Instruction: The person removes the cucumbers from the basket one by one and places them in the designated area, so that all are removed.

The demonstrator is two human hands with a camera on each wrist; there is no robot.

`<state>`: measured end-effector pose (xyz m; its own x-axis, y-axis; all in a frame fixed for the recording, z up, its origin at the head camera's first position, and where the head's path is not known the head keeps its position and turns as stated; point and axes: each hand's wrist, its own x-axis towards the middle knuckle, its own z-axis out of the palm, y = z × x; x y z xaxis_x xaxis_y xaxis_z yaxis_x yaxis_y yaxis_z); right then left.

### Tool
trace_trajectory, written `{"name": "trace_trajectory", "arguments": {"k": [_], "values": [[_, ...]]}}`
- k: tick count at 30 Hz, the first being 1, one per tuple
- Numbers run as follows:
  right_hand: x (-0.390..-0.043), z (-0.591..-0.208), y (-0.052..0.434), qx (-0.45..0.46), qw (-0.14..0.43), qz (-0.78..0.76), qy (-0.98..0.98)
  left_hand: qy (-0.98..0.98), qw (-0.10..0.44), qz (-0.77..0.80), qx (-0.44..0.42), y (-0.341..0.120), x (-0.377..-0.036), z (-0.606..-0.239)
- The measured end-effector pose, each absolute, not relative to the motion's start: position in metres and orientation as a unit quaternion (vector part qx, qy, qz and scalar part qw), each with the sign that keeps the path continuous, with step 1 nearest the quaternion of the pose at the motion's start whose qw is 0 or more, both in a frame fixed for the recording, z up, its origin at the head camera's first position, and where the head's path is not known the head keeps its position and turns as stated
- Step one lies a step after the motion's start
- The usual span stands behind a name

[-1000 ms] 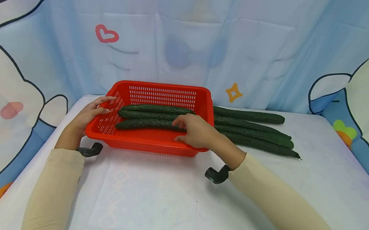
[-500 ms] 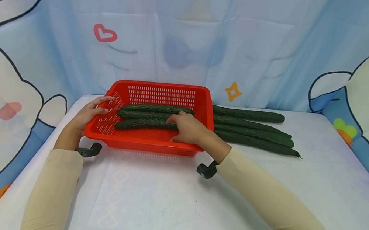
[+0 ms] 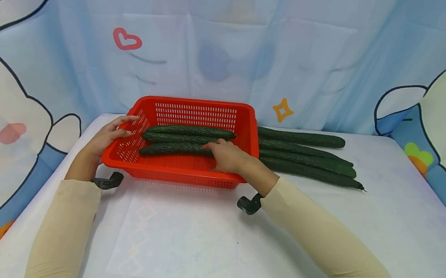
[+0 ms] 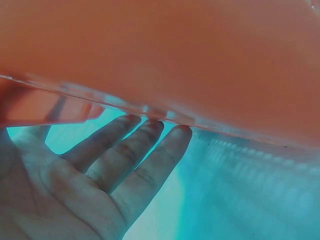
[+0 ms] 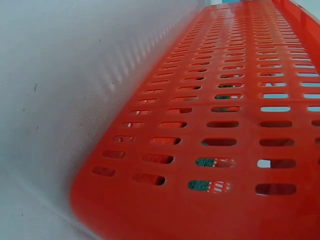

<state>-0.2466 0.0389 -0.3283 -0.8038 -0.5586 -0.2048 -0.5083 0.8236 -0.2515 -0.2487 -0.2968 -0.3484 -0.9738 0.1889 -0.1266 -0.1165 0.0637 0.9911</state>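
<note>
A red slotted plastic basket [image 3: 187, 175] stands on the table with three dark green cucumbers lying lengthwise in it: a far one [image 3: 189, 130], a middle one [image 3: 178, 139] and a near one [image 3: 173, 149]. At the basket's left end my left hand [image 3: 103, 143] holds the rim, thumb and index finger over it. Three fingers [image 4: 150, 167] touch the outside in the left wrist view. My right hand [image 3: 229, 157] reaches in over the front right rim and grips the near cucumber, covering its right end. The right wrist view shows only the basket's slotted outer wall [image 5: 220, 150], not the hand.
Several long cucumbers [image 3: 305, 162] lie side by side on the white cloth right of the basket, their left ends hidden behind it. A blue printed curtain [image 3: 224, 45] hangs directly behind. White tablecloth [image 3: 180, 242] stretches in front of the basket.
My right hand has moved a little left along the near cucumber, and its thumb has drawn in towards the fingers. The left hand, basket and cucumbers have stayed in place.
</note>
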Motion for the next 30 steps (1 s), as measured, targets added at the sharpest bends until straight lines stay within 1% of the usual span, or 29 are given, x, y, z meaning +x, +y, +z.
{"name": "trace_trajectory", "arguments": {"k": [5,8,23,26,30], "values": [[-0.2481,-0.3276,0.0377,-0.264,0.153,-0.08,0.949,0.723,0.109,0.682,0.021,-0.2976,-0.2498,-0.3491],[-0.2483,-0.3267,0.0374,-0.253,0.153,-0.071,0.952,0.724,0.11,0.681,0.018,-0.2974,-0.2499,-0.3488],[-0.245,-0.3265,0.0373,-0.265,0.112,-0.004,0.958,0.719,0.11,0.686,0.015,-0.2966,-0.2494,-0.3484],[-0.2453,-0.3272,0.0379,-0.261,0.113,-0.02,0.959,0.722,0.109,0.683,0.017,-0.2962,-0.2496,-0.3489],[-0.2469,-0.3289,0.0381,-0.263,0.135,-0.068,0.953,0.727,0.108,0.678,0.023,-0.296,-0.2495,-0.3491]]}}
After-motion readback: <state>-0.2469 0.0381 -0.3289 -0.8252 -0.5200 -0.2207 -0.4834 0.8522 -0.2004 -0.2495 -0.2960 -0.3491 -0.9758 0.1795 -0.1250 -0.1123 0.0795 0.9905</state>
